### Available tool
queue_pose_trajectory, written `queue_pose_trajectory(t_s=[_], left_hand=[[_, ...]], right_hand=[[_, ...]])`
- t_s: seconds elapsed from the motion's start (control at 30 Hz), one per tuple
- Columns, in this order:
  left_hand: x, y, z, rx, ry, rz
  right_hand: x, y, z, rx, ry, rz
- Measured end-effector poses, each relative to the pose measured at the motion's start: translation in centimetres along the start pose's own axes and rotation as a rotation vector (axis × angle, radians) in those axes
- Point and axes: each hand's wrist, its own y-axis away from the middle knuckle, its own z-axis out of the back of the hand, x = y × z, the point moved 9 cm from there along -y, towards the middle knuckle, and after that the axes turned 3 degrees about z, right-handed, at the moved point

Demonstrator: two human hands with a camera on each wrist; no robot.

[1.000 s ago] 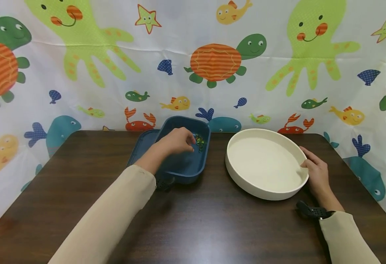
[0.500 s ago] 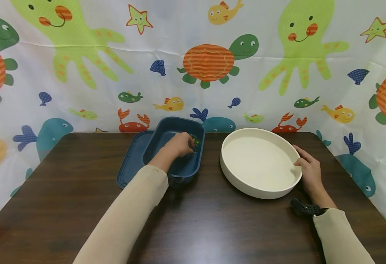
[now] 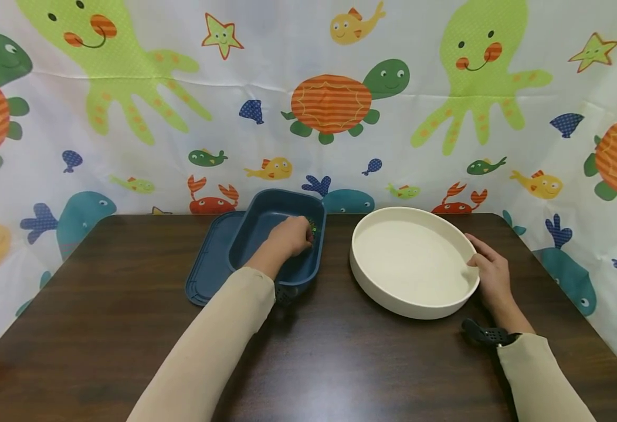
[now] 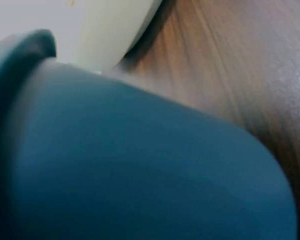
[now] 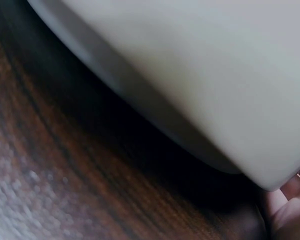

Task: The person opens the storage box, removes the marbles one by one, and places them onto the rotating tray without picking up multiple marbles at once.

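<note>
My left hand [image 3: 294, 235] reaches down inside a dark blue rectangular container [image 3: 258, 225] in the head view. Its fingers bend over a small cluster of green and yellow pieces [image 3: 313, 225] by the container's right wall; the fingertips are hidden, so I cannot tell whether they pinch any. The container's outer wall [image 4: 155, 165] fills much of the left wrist view. On the right, my right hand [image 3: 490, 275] grips the rim of a round, shallow cream bowl [image 3: 414, 258], thumb over the edge and fingers outside. The bowl's side [image 5: 205, 85] shows close up in the right wrist view.
A flat blue lid [image 3: 210, 258] lies to the left of the container, partly covered by it. Everything stands on a dark wooden table [image 3: 340, 351]. Behind the table's back edge hangs a white curtain [image 3: 266, 58] printed with sea animals.
My left hand has moved slightly right and lower over the pieces, covering more of them. My right hand keeps its grip on the bowl. The head view has shifted a little.
</note>
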Motion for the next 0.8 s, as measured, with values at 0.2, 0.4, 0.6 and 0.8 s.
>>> queue_pose_trajectory(t_s=[0.2,0.4,0.6,0.8], left_hand=[[0.0,0.1,0.9,-0.058,0.007,-0.005],[-0.8,1.0,3.3,-0.122,0.06,0.012],[-4.5,2.2,5.0,-0.161,0.078,-0.074],[-9.3,2.4,3.8,-0.134,0.106,-0.157]], right_hand=[[0.1,0.1,-0.1,0.008,0.025,0.007],[0.2,0.0,-0.1,0.017,0.036,0.0],[0.0,0.2,0.0,0.012,0.045,-0.018],[0.1,0.3,-0.1,0.013,0.046,-0.017]])
